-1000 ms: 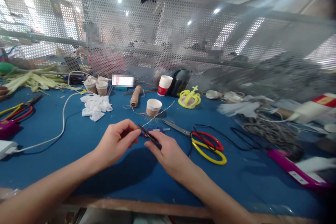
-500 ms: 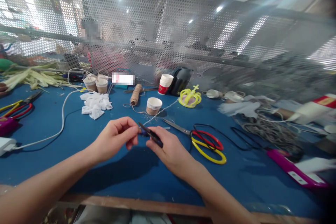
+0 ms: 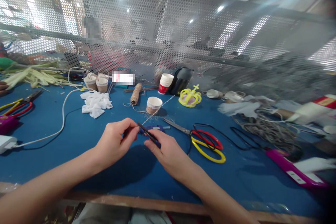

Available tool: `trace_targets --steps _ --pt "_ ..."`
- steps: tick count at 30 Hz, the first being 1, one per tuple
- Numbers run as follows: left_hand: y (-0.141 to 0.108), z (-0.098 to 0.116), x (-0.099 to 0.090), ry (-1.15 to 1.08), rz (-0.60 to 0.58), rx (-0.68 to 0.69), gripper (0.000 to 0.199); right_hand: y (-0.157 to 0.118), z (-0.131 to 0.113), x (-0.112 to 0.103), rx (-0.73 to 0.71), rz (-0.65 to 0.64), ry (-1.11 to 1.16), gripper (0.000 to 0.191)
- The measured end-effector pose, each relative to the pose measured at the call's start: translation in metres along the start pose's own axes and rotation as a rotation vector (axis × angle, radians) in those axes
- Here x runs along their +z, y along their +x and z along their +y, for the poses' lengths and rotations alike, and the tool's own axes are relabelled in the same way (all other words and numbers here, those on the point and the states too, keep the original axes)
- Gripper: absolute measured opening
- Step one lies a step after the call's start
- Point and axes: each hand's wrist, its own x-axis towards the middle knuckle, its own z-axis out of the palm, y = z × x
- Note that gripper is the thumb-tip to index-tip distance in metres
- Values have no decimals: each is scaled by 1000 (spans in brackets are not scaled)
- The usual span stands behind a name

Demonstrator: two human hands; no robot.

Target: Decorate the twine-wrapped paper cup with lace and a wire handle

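Both hands meet over the table (image 3: 147, 180), on the near side of the cup (image 3: 154, 106). Left hand (image 3: 115, 140): thumb and forefinger pinched together, seemingly on the near end of the strand (image 3: 168, 100); the exact grip is hidden behind the tip of the black tool (image 3: 146, 132). Right hand (image 3: 166, 147): curled around that tool, thumb along it, no gap showing. Key relation: the strand lies beyond the fingertips, its long axis running away and rightward, crossing in front of the cup's right side and ending beyond it; whether it touches the cup, cannot tell. The tool slants the other way, tip toward the left fingers, so the two axes cross just at the pinch. Left fingertips are nearer the strand than the right. Blue item (image 3: 159, 128) nearer than the cup, just beyond the right fingers. Scissors (image 3: 187, 132) right of the cup and nearer; twine (image 3: 135, 95) to its left.
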Motion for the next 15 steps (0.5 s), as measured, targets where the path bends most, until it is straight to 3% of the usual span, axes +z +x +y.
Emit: trace_targets --steps 4,8,10,13,15 --pt "3 3 -5 -226 -128 -177 21 0 2 0 1 19 -33 29" --pt "5 1 -8 -291 -99 -202 20 0 3 0 -27 25 -59 30" --pt "5 0 -7 -535 -146 -287 19 0 5 0 -68 44 -90 32" --pt "4 -3 -2 -1131 -382 -497 17 -1 10 0 -182 113 -152 40" --pt "3 -3 1 -1370 -531 -556 16 0 13 -1 -261 153 -182 46"
